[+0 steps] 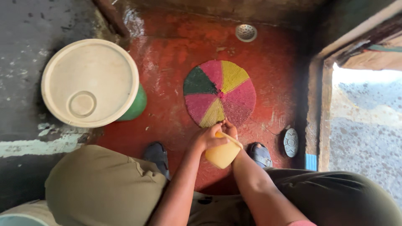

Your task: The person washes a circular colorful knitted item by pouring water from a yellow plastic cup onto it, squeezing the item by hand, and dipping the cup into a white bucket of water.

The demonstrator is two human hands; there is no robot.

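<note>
Head camera looking straight down over the wearer's knees and hands.

The single view is sitting at the person's head and facing almost vertically down onto the wet red cement floor, close enough that the olive-trousered knees are filling the bottom edge. The forearms are reaching in from below, meeting near the frame's middle at the round woven mat of pink, yellow and green wedges. The white round bucket lid is lying at upper left, and the bright doorway is running down the right edge. No second view is sharing this scene.
</note>
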